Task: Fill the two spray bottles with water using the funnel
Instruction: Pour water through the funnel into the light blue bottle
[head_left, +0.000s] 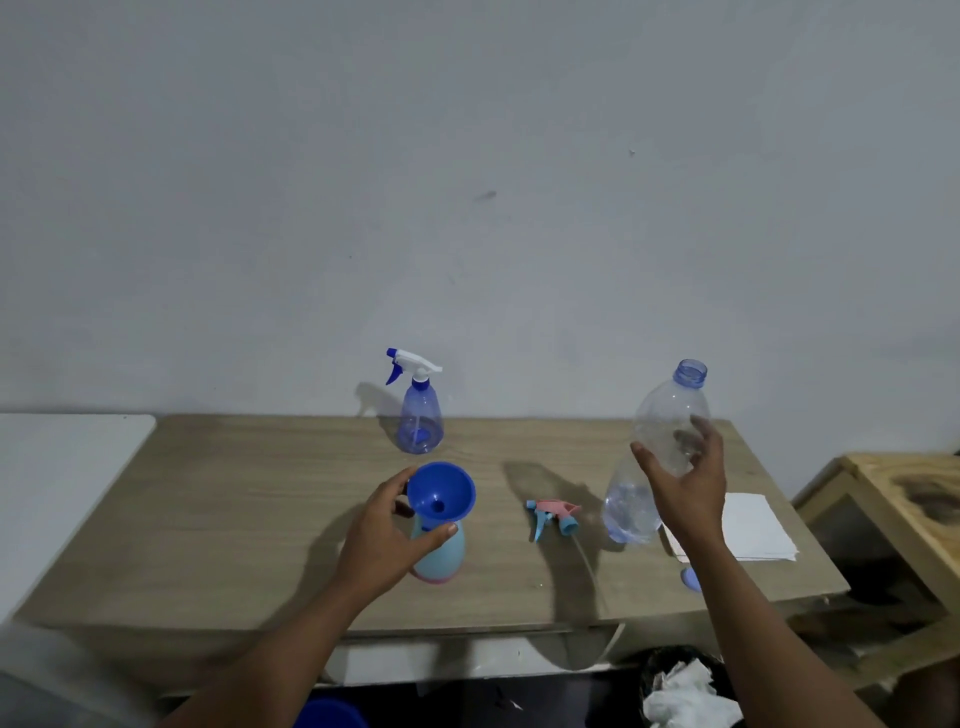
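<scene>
View from above the wooden table (234, 519), which stands against a plain wall (467, 182). Centre of frame: a pale blue spray bottle (447, 556) with a pink base stands upright near the table's middle with its head off, and a blue funnel (441, 491) is seated in its neck. The left hand (387, 525) holds this bottle, thumb across the front of its shoulder and fingers curved round the back just below the funnel. Right of centre: the right hand (685, 483) grips a clear water bottle (660, 447) about its middle, fingers wrapped behind and thumb in front. The bottle is uncapped, mouth up, slightly tilted, with a little water in the bottom; whether its base touches the table cannot be told. Between the two hands a pink-and-blue trigger head (550, 512) lies on its side on the tabletop. At the far edge, above the funnel, a translucent blue spray bottle (420, 421) stands upright with its white-and-blue head fitted. At right, a sheet of white paper (748, 525) lies behind the right forearm, and a blue cap (691, 579) shows partly beside it.
</scene>
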